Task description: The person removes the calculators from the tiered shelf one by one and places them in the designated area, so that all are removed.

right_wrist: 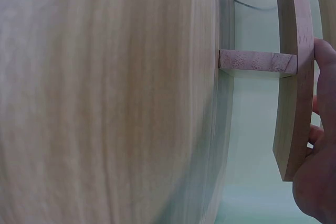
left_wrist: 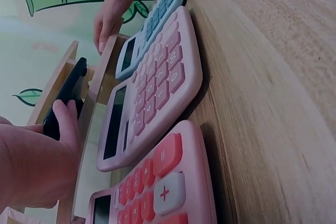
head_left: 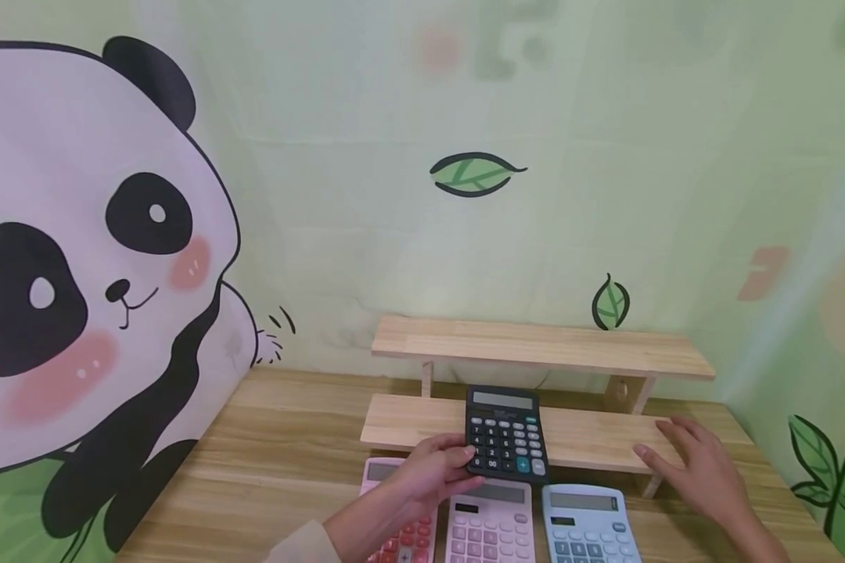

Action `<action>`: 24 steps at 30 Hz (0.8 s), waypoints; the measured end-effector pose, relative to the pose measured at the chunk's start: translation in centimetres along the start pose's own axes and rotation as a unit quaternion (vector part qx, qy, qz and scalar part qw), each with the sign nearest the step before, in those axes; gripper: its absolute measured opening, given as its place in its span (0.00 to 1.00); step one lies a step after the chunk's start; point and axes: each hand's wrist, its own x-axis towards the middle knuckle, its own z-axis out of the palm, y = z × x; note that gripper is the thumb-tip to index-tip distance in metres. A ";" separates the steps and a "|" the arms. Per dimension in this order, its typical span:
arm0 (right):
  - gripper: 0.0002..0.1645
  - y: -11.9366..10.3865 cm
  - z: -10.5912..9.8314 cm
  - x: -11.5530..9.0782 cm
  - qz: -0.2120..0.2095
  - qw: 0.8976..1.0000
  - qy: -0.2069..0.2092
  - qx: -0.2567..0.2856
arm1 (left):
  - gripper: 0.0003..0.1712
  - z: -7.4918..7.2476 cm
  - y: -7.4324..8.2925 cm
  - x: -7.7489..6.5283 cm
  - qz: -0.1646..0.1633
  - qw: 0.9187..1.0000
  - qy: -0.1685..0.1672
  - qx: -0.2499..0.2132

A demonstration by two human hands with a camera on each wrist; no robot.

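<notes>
My left hand (head_left: 429, 478) holds a black calculator (head_left: 505, 430) by its lower left edge, with the thumb near the keys. The calculator is over the lower board of a two-tier wooden stand (head_left: 591, 438), screen end toward the wall. In the left wrist view, the black calculator (left_wrist: 65, 95) is seen edge-on beside the board. My right hand (head_left: 707, 469) rests at the right end of that lower board, fingers spread and relaxed. The right wrist view shows its fingers along the top of the board (right_wrist: 304, 77).
In front of the stand lie a pink calculator with red keys (left_wrist: 168, 182), a pale pink calculator (head_left: 491, 524) and a light blue calculator (head_left: 589, 522). The upper board (head_left: 535, 344) rises behind. A panda-printed backdrop (head_left: 366, 250) stands behind the wooden table (head_left: 204, 485).
</notes>
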 end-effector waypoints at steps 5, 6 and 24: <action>0.46 -0.1 -0.1 -0.1 0.002 1.000 -0.003 -0.001 | 0.28 0.0 0.1 0.0 -0.007 1.000 0.001 -0.001; 0.46 -0.1 -0.1 -0.1 0.003 1.000 -0.004 -0.001 | 0.28 0.0 0.1 0.0 -0.009 1.000 0.002 0.000; 0.50 0.0 -0.3 0.2 0.020 0.999 -0.035 -0.006 | 0.28 -0.2 0.2 0.2 -0.021 1.000 0.001 -0.001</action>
